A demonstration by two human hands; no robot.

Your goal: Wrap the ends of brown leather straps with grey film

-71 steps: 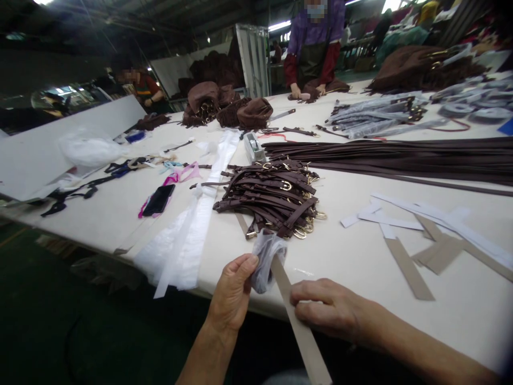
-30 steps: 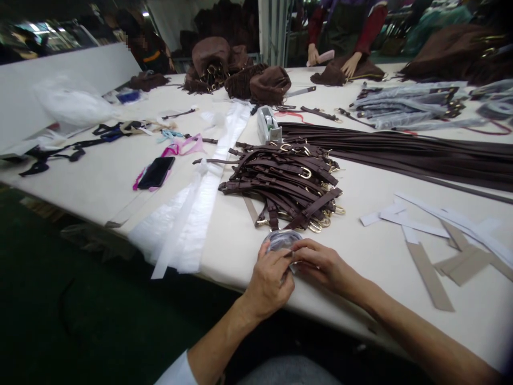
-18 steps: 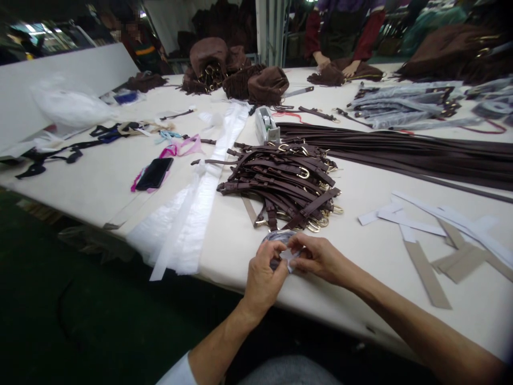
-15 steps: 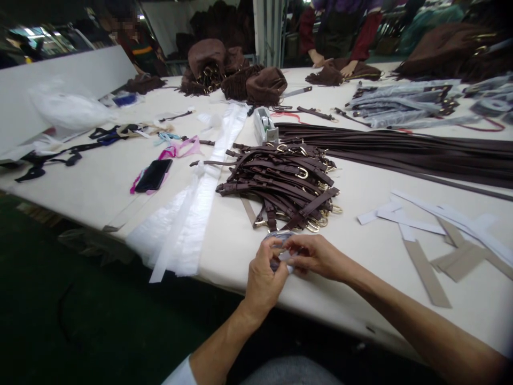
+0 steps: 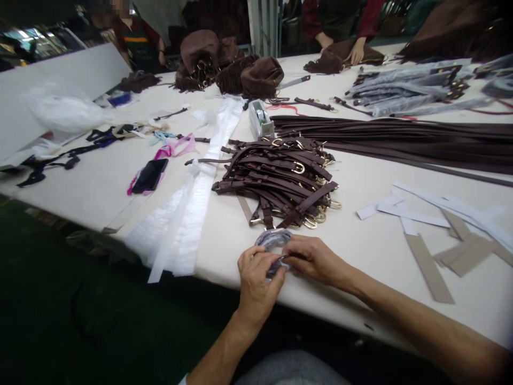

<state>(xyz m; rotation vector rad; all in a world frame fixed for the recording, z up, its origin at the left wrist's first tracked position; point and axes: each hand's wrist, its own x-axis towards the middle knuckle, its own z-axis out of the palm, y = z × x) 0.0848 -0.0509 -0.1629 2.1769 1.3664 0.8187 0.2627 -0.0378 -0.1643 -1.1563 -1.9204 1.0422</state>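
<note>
A coiled strap in clear plastic wrap (image 5: 273, 237) lies at the table's near edge, partly covered by my fingers. My left hand (image 5: 258, 272) is closed on the coil's left and near side, thumb toward me. My right hand (image 5: 310, 258) pinches the coil's right side, its fingertips meeting a dark end of it. Just beyond the coil sits a pile of brown leather straps (image 5: 280, 182) with gold buckles and clips.
A tape dispenser (image 5: 260, 120) stands behind the pile, beside long brown strips (image 5: 380, 141). White and tan card strips (image 5: 430, 267) lie right. White foam sheeting (image 5: 188, 224) and a phone (image 5: 149, 176) lie left. Two people stand across the table near brown bags (image 5: 262, 75).
My left hand has shifted slightly left and my right fingers have drawn back a little, so more of the wrapped coil shows. The white piece between my fingers is no longer visible.
</note>
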